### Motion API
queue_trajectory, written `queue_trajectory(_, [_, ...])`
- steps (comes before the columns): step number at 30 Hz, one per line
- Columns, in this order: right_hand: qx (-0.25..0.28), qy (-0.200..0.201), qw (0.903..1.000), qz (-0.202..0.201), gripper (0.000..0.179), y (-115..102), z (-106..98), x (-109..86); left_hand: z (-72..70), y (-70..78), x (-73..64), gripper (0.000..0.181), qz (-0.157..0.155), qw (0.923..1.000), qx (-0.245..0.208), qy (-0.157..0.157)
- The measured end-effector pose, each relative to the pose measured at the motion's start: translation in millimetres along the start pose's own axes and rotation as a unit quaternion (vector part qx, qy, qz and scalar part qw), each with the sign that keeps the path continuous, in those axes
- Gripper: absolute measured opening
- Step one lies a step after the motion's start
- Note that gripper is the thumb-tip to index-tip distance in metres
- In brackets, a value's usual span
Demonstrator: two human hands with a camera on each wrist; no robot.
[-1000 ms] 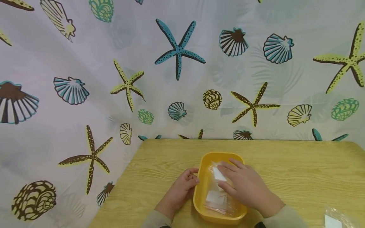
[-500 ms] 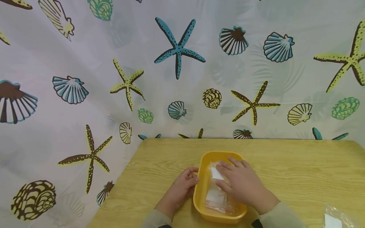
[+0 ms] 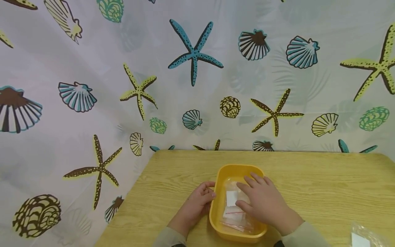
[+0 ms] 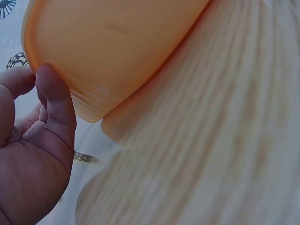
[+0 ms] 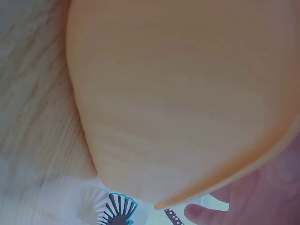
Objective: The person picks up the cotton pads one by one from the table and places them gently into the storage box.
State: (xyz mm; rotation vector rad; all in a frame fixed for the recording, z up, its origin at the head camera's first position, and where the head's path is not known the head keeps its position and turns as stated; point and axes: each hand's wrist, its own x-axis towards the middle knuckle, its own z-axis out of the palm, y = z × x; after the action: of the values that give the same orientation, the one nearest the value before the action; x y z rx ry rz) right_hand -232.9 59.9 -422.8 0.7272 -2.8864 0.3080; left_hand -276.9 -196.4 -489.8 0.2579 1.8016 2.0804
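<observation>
A yellow plastic tub (image 3: pixel 217 206) stands on the table. Inside it lie clear plastic bags with white pieces (image 3: pixel 232 199), one showing a red line across it. My left hand (image 3: pixel 197 200) is at the tub's left side, thumb and bent fingers pinching its rim; the left wrist view shows the thumb tip right at that edge. My right hand (image 3: pixel 266 202) reaches over the right rim with fingers spread over the bags, holding nothing. In the right wrist view the tub wall (image 5: pixel 178 93) hides most of this hand.
Another clear bag with a white piece (image 3: pixel 360 239) lies at the near right of the wood-grain table (image 3: pixel 333 185). Behind and to the left hangs a white curtain (image 3: pixel 172 99) printed with starfish and shells.
The upper bag in the tub has shifted toward me, and its red line now shows. My right fingers have come off the bag. The left hand keeps its place.
</observation>
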Motion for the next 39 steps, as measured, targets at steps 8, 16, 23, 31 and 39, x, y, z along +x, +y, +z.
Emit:
queue_trajectory(8, [-0.01, 0.002, 0.9999, 0.006, 0.054, 6, -3, -5.8, 0.6, 0.6, -1.1, 0.048, -0.008, 0.9999, 0.005, 0.005])
queue_trajectory(16, [-0.011, 0.018, 0.9998, -0.002, 0.052, 10, -10, -12.2, 0.8, 2.5, -1.2, 0.047, -0.004, 1.0, 0.006, 0.004])
queue_trajectory(23, [-0.012, 0.048, 0.9986, -0.017, 0.049, 19, -14, -24.6, -2.3, -1.4, 0.2, 0.046, 0.001, 0.9999, -0.012, -0.011])
queue_trajectory(31, [-0.009, 0.063, 0.9978, -0.021, 0.046, 29, -19, -39.5, -3.0, -2.1, 0.5, 0.047, -0.002, 0.9998, -0.013, -0.014])
queue_trajectory(39, [0.002, 0.069, 0.9975, -0.014, 0.045, 45, -21, -59.6, -2.5, -2.6, 0.6, 0.048, -0.001, 0.9998, -0.016, -0.013])
